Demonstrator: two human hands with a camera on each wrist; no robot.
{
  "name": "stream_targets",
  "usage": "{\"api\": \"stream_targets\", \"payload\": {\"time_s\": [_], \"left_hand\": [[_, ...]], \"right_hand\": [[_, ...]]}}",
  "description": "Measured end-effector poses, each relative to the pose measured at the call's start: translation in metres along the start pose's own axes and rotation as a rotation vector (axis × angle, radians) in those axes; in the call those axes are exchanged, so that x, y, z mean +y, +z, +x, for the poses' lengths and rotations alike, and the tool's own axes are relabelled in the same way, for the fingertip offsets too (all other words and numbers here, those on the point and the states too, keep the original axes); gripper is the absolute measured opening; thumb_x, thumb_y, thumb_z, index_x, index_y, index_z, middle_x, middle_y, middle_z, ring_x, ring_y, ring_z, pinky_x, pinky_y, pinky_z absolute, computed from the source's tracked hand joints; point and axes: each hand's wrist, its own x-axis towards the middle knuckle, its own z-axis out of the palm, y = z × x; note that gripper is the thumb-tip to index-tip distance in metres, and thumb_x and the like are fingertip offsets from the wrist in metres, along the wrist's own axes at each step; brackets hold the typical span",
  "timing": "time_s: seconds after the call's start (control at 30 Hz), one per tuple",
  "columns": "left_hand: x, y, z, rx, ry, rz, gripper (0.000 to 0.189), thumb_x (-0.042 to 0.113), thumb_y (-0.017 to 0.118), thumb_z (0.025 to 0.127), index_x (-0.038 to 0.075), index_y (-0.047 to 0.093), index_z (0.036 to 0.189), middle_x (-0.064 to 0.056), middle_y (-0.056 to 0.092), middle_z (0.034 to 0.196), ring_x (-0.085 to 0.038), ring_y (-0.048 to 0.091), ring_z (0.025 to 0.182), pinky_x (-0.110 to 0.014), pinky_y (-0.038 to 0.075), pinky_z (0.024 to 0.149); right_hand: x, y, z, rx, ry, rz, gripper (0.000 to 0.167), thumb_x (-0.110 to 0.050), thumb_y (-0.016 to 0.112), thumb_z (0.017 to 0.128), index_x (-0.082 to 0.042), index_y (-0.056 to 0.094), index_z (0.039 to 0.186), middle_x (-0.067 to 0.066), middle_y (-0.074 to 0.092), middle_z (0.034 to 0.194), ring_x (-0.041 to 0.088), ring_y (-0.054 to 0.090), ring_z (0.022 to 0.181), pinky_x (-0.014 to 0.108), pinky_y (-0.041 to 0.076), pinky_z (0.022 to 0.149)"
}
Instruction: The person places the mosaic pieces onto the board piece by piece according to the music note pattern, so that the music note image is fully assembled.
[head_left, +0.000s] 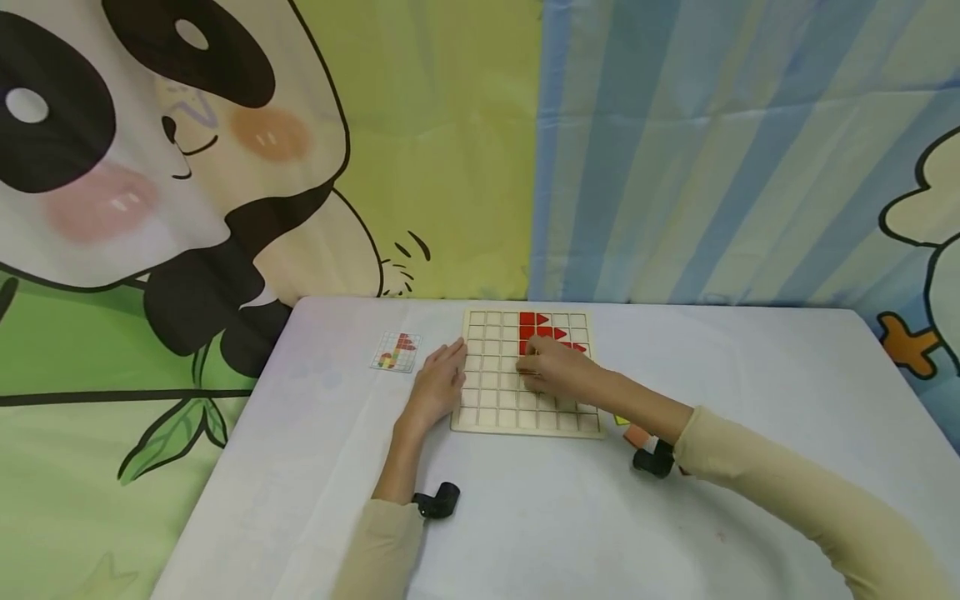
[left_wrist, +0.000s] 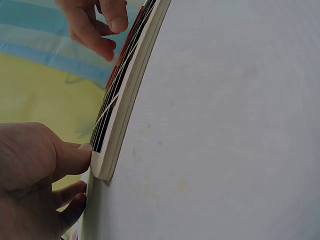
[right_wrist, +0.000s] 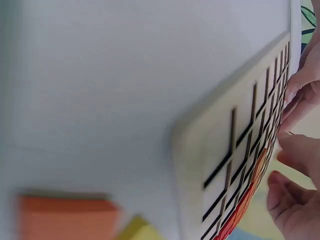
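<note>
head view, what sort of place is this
It looks like a children's play or learning corner, perhaps set up for filming: a cartoon panda backdrop stands behind a white-covered table, which holds a wooden grid board and a small pattern card.

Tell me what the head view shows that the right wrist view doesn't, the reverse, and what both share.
Only the head view shows the pattern card left of the wooden grid board, the printed panda and both beige sleeves.

Only the right wrist view shows a clear gap between thumb and fingers of the right hand.

Both show the board, red pieces on it, both hands, the left hand at its edge, and an orange piece and yellow piece on the white tabletop.
</note>
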Motion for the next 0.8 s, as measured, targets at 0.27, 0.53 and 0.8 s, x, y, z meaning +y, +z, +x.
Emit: {"api": "stream_targets", "payload": {"time_s": [0.27, 0.53, 0.8], "left_hand": [[0.001, 0.003, 0.000, -0.002, -0.010, -0.004, 0.052, 0.008, 0.054, 0.106, 0.004, 0.044, 0.156, -0.005, 0.034, 0.169, -0.033, 0.025, 0.158, -0.058, 0.021, 0.128], [0.002, 0.003, -0.001, -0.022, -0.019, -0.002, 0.052, 0.008, 0.054, 0.106, 0.004, 0.043, 0.156, -0.005, 0.033, 0.169, -0.033, 0.024, 0.158, -0.059, 0.021, 0.128], [0.000, 0.000, 0.000, -0.011, -0.011, -0.005, 0.052, 0.006, 0.054, 0.105, 0.003, 0.043, 0.156, -0.006, 0.034, 0.169, -0.035, 0.024, 0.158, -0.059, 0.020, 0.128]], "right_hand": [[0.001, -0.019, -0.062, -0.014, 0.172, 0.062, 0.035, -0.012, 0.076, 0.093, 0.000, 0.070, 0.125, 0.013, 0.067, 0.116, 0.026, 0.066, 0.098, 0.036, 0.061, 0.079], [0.026, -0.036, -0.141, -0.037, 0.434, 0.136, 0.038, -0.012, 0.078, 0.091, 0.005, 0.070, 0.124, 0.013, 0.068, 0.114, 0.025, 0.067, 0.096, 0.037, 0.062, 0.078], [0.035, -0.032, -0.183, 0.013, 0.527, 0.155, 0.040, -0.015, 0.082, 0.087, 0.005, 0.071, 0.120, 0.015, 0.069, 0.113, 0.029, 0.066, 0.100, 0.044, 0.063, 0.082]]}}
